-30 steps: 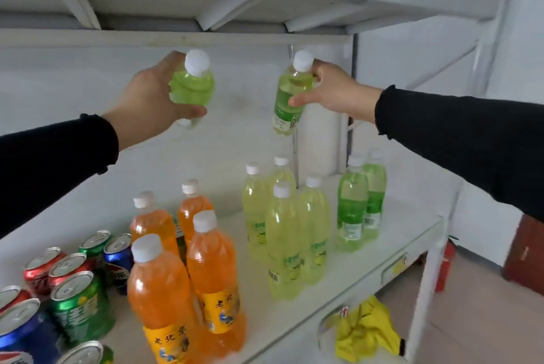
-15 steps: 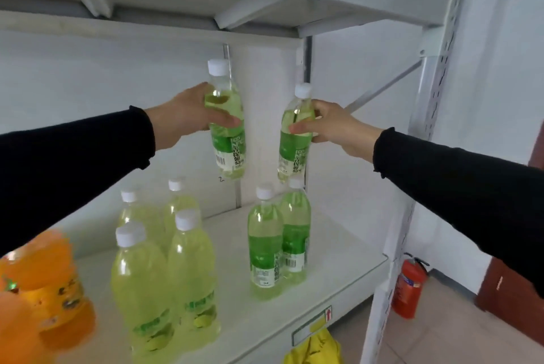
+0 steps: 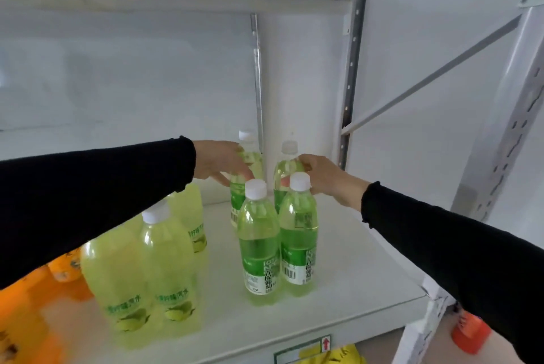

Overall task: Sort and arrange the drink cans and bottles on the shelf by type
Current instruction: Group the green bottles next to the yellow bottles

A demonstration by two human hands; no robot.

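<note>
Now the left hand holds one green-label bottle up near its neck, with the fingers curled round it. The right hand holds another green-label bottle the same way, with the fingers on its shoulder. Both bottles stand up straight at the far side of the shelf, close to the back wall. I cannot tell if their bottoms are touching the shelf yet, because two more bottles hide them.

Those two near green-label bottles stand side by side, touching, just in front of the ones being held. The held pair sits right behind them, so it looks like the person is making a neat square of four of the same kind. That fits the job of putting like with like.

Each bottle is just past its hand, a bit farther from the person, with the white cap poking up above the fingers.

To the left stand the pale yellow lemon bottles in their own bunch (the left sleeve covers part of them). Farther left, at the near edge, are blurry orange bottles. So each kind has its own spot along the shelf.
</note>
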